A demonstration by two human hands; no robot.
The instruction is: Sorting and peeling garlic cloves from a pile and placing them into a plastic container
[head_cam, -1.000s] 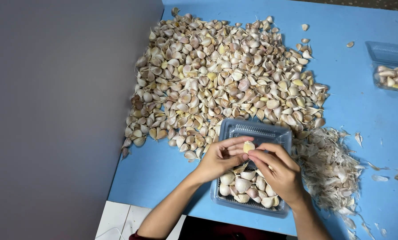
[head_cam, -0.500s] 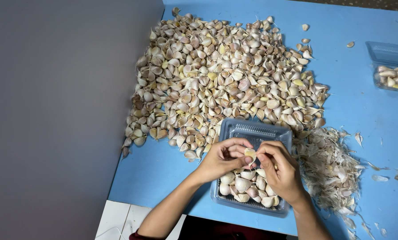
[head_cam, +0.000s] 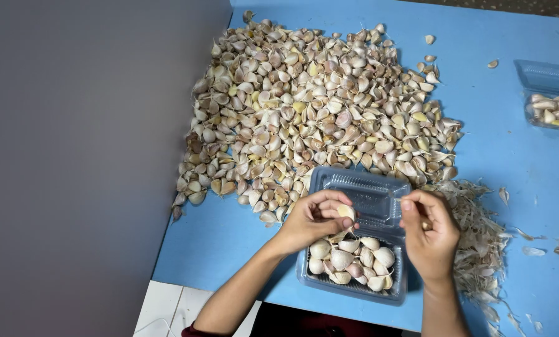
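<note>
Garlic clove [head_cam: 346,211], pinched in our left hand [head_cam: 310,219] fingers, hangs over the clear tray [head_cam: 354,274] near the surface's front edge, while our right hand [head_cam: 430,234] fingers curl together beside it.

A smooth blue tabletop [head_cam: 516,156] fills the view under even light; a plain grey panel [head_cam: 73,156] borders it; white floor tiles [head_cam: 167,306] below.

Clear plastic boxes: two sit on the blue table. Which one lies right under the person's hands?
The near box, open-lidded and part-filled with peeled garlic cloves, lies beneath the left hand and right hand. The other box sits at the far right edge.
</note>
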